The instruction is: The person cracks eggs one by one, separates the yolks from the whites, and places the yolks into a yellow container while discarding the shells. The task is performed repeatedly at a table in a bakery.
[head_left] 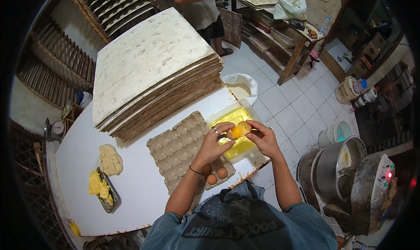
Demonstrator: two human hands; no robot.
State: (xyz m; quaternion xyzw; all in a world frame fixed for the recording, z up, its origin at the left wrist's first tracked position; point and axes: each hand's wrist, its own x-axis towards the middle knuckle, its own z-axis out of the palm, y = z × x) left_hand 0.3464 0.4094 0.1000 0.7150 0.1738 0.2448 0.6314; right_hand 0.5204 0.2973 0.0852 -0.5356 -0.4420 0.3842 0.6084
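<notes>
Over a clear plastic tub with yellow liquid in it, I hold a cracked egg with its orange yolk showing between the parted shell halves. My left hand, with a ring on one finger, grips the left shell half. The right half is pinched in the fingers of my right hand. Beside my left forearm lies a grey cardboard egg tray, its cups bare except for a few brown eggs at the near right corner.
A tall stack of floury boards covers the table's far side. Dough and a dark tray of yellow fat lie left on the white table. A white sack stands beyond the tub; a steel mixer is right. Another person works behind.
</notes>
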